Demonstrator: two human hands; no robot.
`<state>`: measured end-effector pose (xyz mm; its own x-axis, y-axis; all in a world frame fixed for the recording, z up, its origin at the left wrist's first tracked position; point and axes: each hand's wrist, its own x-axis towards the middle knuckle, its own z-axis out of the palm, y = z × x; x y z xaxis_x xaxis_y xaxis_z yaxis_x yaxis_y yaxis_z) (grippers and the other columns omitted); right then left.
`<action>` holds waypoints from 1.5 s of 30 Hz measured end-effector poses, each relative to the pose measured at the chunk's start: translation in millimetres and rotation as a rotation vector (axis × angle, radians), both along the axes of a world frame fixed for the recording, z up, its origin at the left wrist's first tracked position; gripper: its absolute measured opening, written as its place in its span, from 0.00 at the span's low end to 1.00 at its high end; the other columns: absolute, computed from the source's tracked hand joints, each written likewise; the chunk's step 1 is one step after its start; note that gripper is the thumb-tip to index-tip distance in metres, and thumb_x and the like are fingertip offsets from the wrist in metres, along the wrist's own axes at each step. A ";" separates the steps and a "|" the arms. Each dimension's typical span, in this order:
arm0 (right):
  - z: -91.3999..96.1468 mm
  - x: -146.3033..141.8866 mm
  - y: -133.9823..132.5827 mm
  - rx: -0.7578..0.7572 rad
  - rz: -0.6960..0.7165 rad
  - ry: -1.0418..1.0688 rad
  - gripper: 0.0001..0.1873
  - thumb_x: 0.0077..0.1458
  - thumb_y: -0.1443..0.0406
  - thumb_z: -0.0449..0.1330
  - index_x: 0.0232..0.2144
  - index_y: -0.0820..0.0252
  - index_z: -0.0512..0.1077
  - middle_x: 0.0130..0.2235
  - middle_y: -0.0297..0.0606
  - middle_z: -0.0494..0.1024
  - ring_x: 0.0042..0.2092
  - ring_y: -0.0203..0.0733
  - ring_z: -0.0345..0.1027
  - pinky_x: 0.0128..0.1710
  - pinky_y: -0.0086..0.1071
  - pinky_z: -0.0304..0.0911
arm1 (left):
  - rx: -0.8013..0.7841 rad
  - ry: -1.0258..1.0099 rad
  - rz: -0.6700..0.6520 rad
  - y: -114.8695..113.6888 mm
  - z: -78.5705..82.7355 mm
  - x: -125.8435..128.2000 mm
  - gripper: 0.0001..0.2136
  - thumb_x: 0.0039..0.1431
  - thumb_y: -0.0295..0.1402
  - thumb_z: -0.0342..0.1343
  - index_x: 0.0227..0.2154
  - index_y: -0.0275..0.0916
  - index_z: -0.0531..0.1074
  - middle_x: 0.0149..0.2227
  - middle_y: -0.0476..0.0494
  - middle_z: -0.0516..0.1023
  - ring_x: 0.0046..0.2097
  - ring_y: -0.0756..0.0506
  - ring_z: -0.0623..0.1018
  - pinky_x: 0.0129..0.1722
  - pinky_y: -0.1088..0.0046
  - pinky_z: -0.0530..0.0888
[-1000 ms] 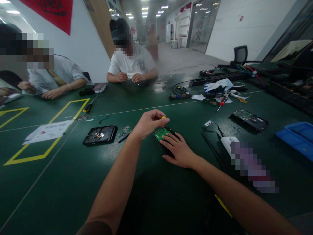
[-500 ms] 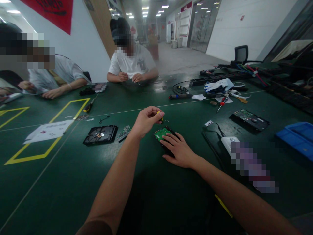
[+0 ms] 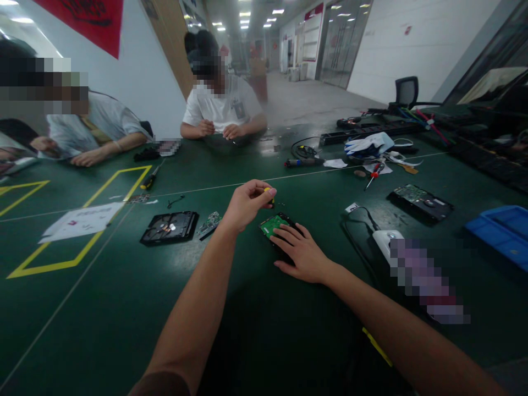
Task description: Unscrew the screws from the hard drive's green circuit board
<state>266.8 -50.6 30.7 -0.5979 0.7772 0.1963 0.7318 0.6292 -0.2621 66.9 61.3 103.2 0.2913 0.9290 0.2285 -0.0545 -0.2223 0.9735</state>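
Observation:
My left hand (image 3: 246,204) is closed around a small screwdriver with a yellow cap (image 3: 268,191), held just above and left of a hard drive. The hard drive (image 3: 277,226) lies on the green table with its green circuit board facing up. My right hand (image 3: 302,252) rests flat on the drive's near right part, fingers spread, pressing it down. Most of the screwdriver's shaft is hidden by my fingers.
An opened black drive case (image 3: 170,226) and a small loose circuit board (image 3: 210,223) lie to the left. Another drive (image 3: 421,200), a white device with a black cable (image 3: 383,238) and a blue tray (image 3: 500,230) are on the right. Two people sit across the table.
My left hand rose slightly from the drive's circuit board and shifted a little left with the screwdriver. My right hand stayed put on the drive.

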 end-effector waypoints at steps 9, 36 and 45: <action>0.7 -0.6 -0.6 0.005 -0.006 -0.006 0.35 0.67 0.49 0.57 0.71 0.51 0.60 0.72 0.43 0.62 0.74 0.56 0.46 0.72 0.58 0.37 | 0.006 -0.008 -0.007 1.2 -2.5 -1.0 0.15 0.56 0.42 0.70 0.38 0.37 0.77 0.35 0.44 0.78 0.36 0.49 0.78 0.38 0.69 0.82; -2.0 -1.3 0.1 0.021 -0.004 -0.002 0.34 0.67 0.49 0.56 0.70 0.52 0.61 0.71 0.44 0.62 0.74 0.57 0.46 0.72 0.59 0.37 | 0.284 0.202 0.085 3.9 -6.1 4.3 0.13 0.60 0.41 0.66 0.42 0.38 0.79 0.37 0.44 0.81 0.33 0.48 0.80 0.32 0.74 0.80; -0.8 -0.9 0.3 0.019 0.000 -0.002 0.34 0.68 0.49 0.56 0.70 0.52 0.61 0.71 0.45 0.63 0.74 0.57 0.47 0.72 0.59 0.38 | 0.299 0.238 0.110 5.4 -11.0 5.5 0.15 0.65 0.42 0.60 0.49 0.40 0.80 0.45 0.42 0.82 0.39 0.46 0.81 0.33 0.72 0.83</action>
